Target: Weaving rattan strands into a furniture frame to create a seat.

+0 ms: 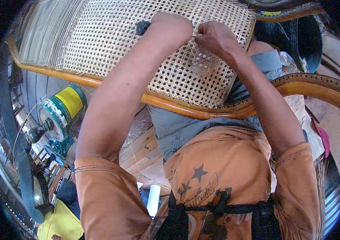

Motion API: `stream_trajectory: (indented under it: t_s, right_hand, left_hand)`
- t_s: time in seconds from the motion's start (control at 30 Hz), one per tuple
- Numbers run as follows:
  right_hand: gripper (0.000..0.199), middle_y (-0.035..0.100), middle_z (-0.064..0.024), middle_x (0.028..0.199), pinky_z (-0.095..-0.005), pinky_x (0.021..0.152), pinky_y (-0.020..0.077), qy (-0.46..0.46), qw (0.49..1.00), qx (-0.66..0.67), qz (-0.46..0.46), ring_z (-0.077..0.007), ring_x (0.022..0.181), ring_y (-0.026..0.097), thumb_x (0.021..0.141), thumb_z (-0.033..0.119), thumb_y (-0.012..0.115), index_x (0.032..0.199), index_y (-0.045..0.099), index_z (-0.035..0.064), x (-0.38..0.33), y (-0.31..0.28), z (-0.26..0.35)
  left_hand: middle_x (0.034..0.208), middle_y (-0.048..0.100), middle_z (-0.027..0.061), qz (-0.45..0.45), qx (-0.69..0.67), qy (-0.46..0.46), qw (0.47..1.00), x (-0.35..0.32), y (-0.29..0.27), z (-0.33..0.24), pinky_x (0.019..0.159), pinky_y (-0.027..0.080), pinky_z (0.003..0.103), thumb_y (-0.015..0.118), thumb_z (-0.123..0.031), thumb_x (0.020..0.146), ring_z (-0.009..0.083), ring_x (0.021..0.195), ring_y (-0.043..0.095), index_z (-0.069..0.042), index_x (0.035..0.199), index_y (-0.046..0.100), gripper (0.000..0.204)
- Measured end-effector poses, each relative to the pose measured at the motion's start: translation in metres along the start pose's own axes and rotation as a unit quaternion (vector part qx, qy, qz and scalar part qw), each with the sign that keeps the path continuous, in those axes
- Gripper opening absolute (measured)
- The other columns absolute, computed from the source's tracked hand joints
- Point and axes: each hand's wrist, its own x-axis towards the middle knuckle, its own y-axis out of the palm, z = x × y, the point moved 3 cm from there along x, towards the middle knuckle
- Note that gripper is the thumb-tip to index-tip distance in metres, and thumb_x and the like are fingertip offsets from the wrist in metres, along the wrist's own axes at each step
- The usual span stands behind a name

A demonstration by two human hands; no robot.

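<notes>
A woven cane panel [110, 40] in a curved brown wooden frame [178, 105] lies across my lap. My left hand [172, 25] is curled closed over the weave. A small dark lump [142, 28] sticks out beside its wrist; whether the hand grips it I cannot tell. Just to the right, my right hand [217, 37] is also closed, its fingertips pinched together close to the left hand. What lies between the fingers of either hand is hidden or too small to make out. Toward the left, the panel's strands run in one direction as close parallel lines.
Left of the frame stands a green bucket [64, 110] with a yellow label, lying on its side. A curved wooden piece with a row of holes [318, 86] reaches right. A dark round container [308, 42] is at upper right. Someone in yellow [60, 220] is at lower left.
</notes>
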Motion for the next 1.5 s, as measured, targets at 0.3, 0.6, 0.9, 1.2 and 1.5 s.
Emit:
stream_trajectory:
  t_s: [0.3, 0.6, 0.9, 1.2, 1.5]
  right_hand:
    - [0.018, 0.065, -0.0159, 0.085, -0.044, 0.07, 0.049, 0.02, 0.988, -0.152, -0.016, -0.0335, 0.082, 0.062, 0.073, 0.016, 0.056, 0.086, 0.066, 0.0092, -0.002, 0.002, 0.027]
    - [0.015, 0.056, -0.009, 0.087, -0.039, 0.071, 0.0466, -0.225, 0.949, -0.207, -0.077, -0.0295, 0.087, 0.054, 0.072, 0.017, 0.06, 0.086, 0.058, 0.0107, 0.0, 0.001, 0.019]
    - [0.016, 0.058, -0.0089, 0.088, -0.0386, 0.073, 0.0467, -0.214, 0.941, -0.262, -0.03, -0.0289, 0.084, 0.055, 0.076, 0.023, 0.06, 0.075, 0.059, 0.008, -0.035, -0.033, 0.023]
    - [0.023, 0.054, -0.0188, 0.068, -0.0425, 0.068, 0.0441, -0.169, 0.964, -0.186, -0.083, -0.037, 0.072, 0.053, 0.072, 0.02, 0.058, 0.064, 0.056, -0.0017, -0.02, -0.062, -0.013]
    - [0.027, 0.057, -0.0184, 0.072, -0.0428, 0.061, 0.0448, -0.28, 0.956, -0.059, -0.062, -0.0357, 0.067, 0.056, 0.071, 0.024, 0.062, 0.066, 0.055, -0.0017, -0.018, -0.068, 0.022]
  left_hand:
    - [0.091, 0.064, 0.0167, -0.05, -0.076, -0.063, 0.994, -0.01, 0.015, 0.009, 0.074, 0.049, 0.041, 0.06, -0.022, 0.07, 0.031, 0.085, 0.062, -0.006, 0.089, 0.066, 0.025]
    - [0.103, 0.063, 0.0082, 0.043, -0.083, -0.133, 0.987, -0.032, 0.011, 0.031, 0.079, 0.048, 0.038, 0.055, -0.021, 0.074, 0.0247, 0.093, 0.062, -0.012, 0.101, 0.065, 0.031]
    - [0.103, 0.063, 0.0126, 0.003, -0.132, -0.171, 0.976, -0.063, 0.028, 0.038, 0.083, 0.047, 0.038, 0.049, -0.019, 0.077, 0.0269, 0.095, 0.061, -0.006, 0.1, 0.064, 0.03]
    - [0.098, 0.063, 0.0149, -0.022, -0.131, -0.278, 0.951, -0.103, 0.047, 0.087, 0.078, 0.047, 0.04, 0.049, -0.034, 0.081, 0.029, 0.091, 0.061, -0.005, 0.097, 0.064, 0.036]
    - [0.091, 0.064, 0.0133, -0.093, -0.237, -0.203, 0.945, -0.055, 0.044, 0.046, 0.075, 0.047, 0.041, 0.056, -0.049, 0.076, 0.0276, 0.087, 0.061, -0.006, 0.09, 0.063, 0.046]
